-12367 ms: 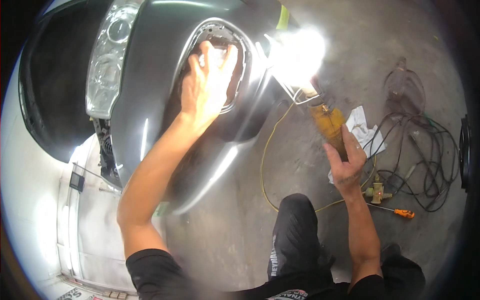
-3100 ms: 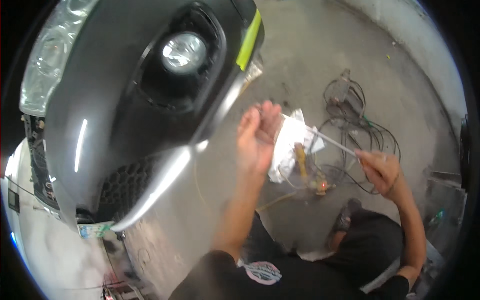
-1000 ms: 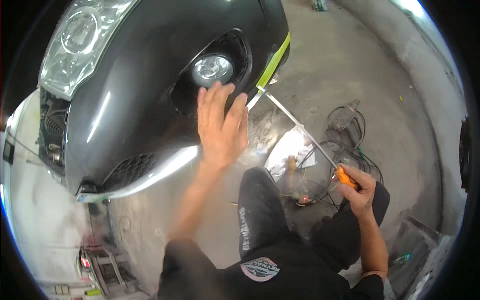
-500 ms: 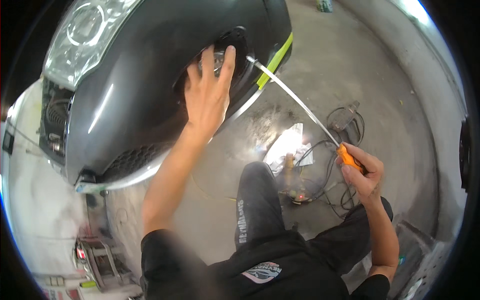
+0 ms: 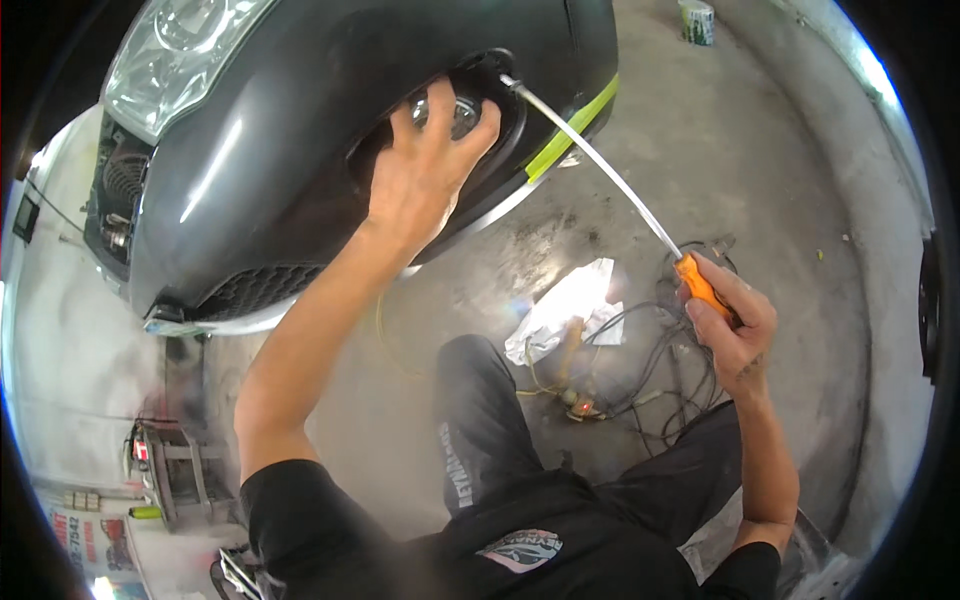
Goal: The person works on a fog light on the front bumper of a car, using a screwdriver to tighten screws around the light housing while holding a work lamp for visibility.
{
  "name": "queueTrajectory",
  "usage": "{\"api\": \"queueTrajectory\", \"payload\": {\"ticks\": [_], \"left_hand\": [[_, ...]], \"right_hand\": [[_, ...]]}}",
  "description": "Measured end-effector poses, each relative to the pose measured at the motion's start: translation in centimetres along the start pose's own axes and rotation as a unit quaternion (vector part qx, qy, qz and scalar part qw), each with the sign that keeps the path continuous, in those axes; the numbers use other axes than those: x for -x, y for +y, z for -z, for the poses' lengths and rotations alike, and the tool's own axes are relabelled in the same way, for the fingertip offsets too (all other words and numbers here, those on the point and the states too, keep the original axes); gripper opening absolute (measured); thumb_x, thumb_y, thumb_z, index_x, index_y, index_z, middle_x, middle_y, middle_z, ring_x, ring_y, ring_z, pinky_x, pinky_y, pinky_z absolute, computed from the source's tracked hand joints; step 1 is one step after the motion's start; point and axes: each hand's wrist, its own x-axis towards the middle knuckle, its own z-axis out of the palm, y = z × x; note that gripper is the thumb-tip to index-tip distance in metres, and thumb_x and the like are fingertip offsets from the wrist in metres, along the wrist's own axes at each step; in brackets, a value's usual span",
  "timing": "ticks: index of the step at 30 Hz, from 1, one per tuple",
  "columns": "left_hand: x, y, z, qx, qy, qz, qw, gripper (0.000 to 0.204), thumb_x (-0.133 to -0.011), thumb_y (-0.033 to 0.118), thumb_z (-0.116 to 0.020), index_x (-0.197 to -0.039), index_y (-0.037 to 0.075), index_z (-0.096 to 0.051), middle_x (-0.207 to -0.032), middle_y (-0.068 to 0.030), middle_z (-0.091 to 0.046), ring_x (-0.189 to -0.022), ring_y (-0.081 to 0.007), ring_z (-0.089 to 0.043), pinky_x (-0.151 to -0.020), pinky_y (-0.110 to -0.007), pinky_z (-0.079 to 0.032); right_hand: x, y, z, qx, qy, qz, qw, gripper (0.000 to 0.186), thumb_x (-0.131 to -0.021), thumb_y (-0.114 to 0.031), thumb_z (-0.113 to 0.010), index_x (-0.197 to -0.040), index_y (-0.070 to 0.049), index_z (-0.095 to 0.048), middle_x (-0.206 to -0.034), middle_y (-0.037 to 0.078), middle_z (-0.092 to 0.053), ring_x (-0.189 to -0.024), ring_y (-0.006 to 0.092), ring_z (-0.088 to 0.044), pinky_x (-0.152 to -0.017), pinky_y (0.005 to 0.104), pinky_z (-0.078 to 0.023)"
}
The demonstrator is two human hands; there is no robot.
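Observation:
My left hand (image 5: 420, 185) reaches up to the dark grey car bumper (image 5: 265, 150). Its fingers are spread over the round fog light (image 5: 463, 117), in its black recess. An orange-handled screwdriver (image 5: 610, 172) with a long silver shaft is in my right hand (image 5: 738, 318), thumb and fingers wrapped round the handle. The shaft slants up and left, its tip against the upper right part of the fog light recess. What exactly sits at the tip is too small to tell.
Yellow-green tape (image 5: 572, 130) runs along the bumper's edge. A white cloth (image 5: 570, 300) lies brightly lit on the concrete floor beside a work lamp (image 5: 580, 405) and tangled dark cables (image 5: 660, 365). A can (image 5: 697, 22) stands far off; the headlight (image 5: 180, 60) is at upper left.
The screwdriver's tip has come from beside the recess's right edge to its upper right part. My left hand stays at the fog light, fingers slightly wider apart. The view has shifted a little.

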Motion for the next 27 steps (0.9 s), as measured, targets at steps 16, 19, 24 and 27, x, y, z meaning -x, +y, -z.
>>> {"api": "queueTrajectory", "payload": {"ticks": [16, 19, 24, 27], "left_hand": [[-0.2, -0.1, -0.2, 0.001, 0.017, -0.012, 1.0, 0.073, -0.071, -0.002, -0.077, -0.132, 0.032, -0.055, -0.139, -0.0218, -0.04, -0.107, -0.0499, -0.057, -0.055, -0.04, -0.066], [-0.2, 0.0, -0.5, -0.012, 0.025, -0.011, 1.0, 0.076, -0.069, -0.003, -0.078, -0.132, 0.032, -0.055, -0.139, -0.0219, -0.04, -0.107, -0.0488, -0.056, -0.056, -0.039, -0.066], [0.0, -0.4, -0.7, -0.002, 0.033, -0.018, 0.999, 0.08, -0.065, -0.003, -0.079, -0.133, 0.031, -0.054, -0.14, -0.0221, -0.039, -0.106, -0.0476, -0.056, -0.056, -0.036, -0.066], [0.1, -0.4, -0.8, -0.002, 0.038, -0.02, 0.999, 0.082, -0.063, -0.004, -0.08, -0.133, 0.031, -0.054, -0.141, -0.0222, -0.038, -0.107, -0.0473, -0.056, -0.056, -0.035, -0.066]], "right_hand": [[-1.9, -3.0, -0.4, 0.137, 0.008, 0.071, 0.988, 0.043, -0.084, 0.004, -0.067, -0.127, 0.003, -0.069, -0.092, 0.011, -0.069, -0.069, 0.0129, -0.059, -0.06, 0.0256, -0.045], [-2.3, -4.5, -0.4, 0.181, -0.001, 0.066, 0.981, 0.045, -0.083, 0.006, -0.065, -0.128, 0.004, -0.068, -0.089, 0.01, -0.067, -0.071, 0.0136, -0.058, -0.063, 0.0257, -0.044], [-2.9, -7.1, -0.6, 0.232, 0.007, 0.079, 0.97, 0.046, -0.081, 0.008, -0.065, -0.127, 0.005, -0.068, -0.087, 0.011, -0.065, -0.071, 0.0159, -0.057, -0.063, 0.0274, -0.043], [-3.0, -7.6, -0.5, 0.252, 0.006, 0.104, 0.962, 0.047, -0.08, 0.008, -0.065, -0.127, 0.005, -0.068, -0.086, 0.011, -0.064, -0.069, 0.016, -0.056, -0.062, 0.0279, -0.042]]}}
